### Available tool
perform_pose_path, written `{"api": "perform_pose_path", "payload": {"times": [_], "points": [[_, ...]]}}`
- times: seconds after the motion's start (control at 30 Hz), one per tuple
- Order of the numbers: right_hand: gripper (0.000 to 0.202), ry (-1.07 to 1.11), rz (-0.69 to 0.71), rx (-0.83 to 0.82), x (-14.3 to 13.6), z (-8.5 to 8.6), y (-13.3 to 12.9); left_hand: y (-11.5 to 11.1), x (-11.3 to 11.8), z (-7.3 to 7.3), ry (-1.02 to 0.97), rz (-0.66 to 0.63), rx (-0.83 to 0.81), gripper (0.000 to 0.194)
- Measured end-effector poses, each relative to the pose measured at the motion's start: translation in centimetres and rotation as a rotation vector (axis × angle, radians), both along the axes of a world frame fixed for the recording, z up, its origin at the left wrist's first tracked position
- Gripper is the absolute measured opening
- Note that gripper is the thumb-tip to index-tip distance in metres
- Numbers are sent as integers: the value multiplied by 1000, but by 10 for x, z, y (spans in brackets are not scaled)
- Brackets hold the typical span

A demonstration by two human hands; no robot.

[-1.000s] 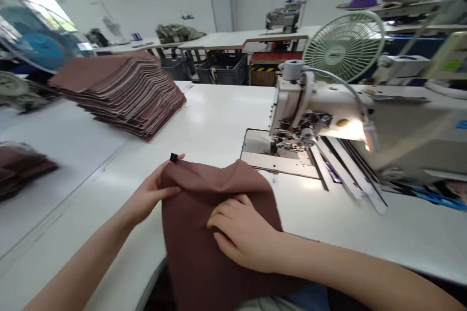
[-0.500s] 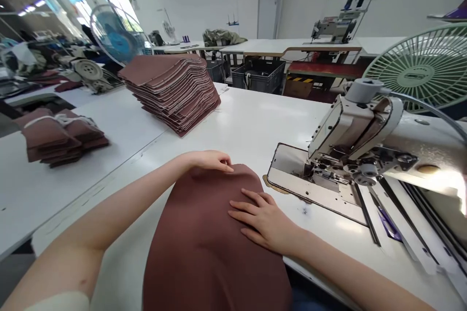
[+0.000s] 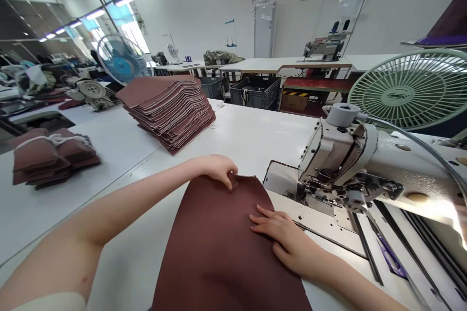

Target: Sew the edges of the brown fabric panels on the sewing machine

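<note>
A large maroon fabric panel lies before me on the white table, its lower end running out of the picture. My left hand pinches its far edge between thumb and fingers. Flat on the panel's right side rests my right hand, fingers spread and holding nothing. Just right of the panel is the sewing machine, with its metal base plate close to my right hand.
A tall stack of maroon panels sits beyond my left hand. Tied maroon bundles lie at the left. A green fan stands behind the machine. Purple-handled snips lie at the right. Grey crates are farther back.
The view has tilted up. My left hand has closed on the panel's far edge, and the panel has shifted slightly right. My right hand has slid right and nearer me across the fabric.
</note>
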State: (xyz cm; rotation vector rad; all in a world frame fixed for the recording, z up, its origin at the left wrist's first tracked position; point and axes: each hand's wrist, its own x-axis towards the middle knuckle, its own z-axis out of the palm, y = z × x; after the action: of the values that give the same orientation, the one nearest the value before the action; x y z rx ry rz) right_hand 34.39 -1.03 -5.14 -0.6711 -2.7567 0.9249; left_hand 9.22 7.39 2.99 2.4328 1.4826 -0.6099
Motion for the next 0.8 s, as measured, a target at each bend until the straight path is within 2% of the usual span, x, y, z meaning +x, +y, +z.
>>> {"api": "perform_pose_path", "payload": {"times": [0.1,0.2,0.27,0.33,0.37,0.4,0.47,0.5,0.53,0.6,0.67,0.8], "points": [[59,46,2,-18,11,-3,4,1,15,-3,56,-24,52,12],[53,-20,37,14,17,-3,9,0,26,-4,87,4,147,18],[52,-81,41,40,22,-3,10,-1,18,4,24,-6,201,31],[55,-123,35,53,28,-5,11,-2,-7,19,-160,7,325,41],[57,-133,34,59,31,-7,11,-3,-26,28,-283,49,441,43],[60,-136,38,70,32,-10,11,-4,-48,38,-376,131,602,45],[68,-129,46,118,33,-18,9,-6,-97,55,-415,382,995,49],[72,-122,40,158,32,-23,8,-7,-122,62,-402,505,1129,53],[75,-117,28,208,29,-28,7,-8,-145,67,-384,606,1197,60],[77,-116,-21,324,24,-36,5,-8,-182,72,-352,731,1144,73],[75,-127,-85,430,19,-41,3,-7,-205,72,-353,783,1036,74],[78,-164,-157,496,16,-39,-1,-12,-217,66,-398,776,1032,59]]}}
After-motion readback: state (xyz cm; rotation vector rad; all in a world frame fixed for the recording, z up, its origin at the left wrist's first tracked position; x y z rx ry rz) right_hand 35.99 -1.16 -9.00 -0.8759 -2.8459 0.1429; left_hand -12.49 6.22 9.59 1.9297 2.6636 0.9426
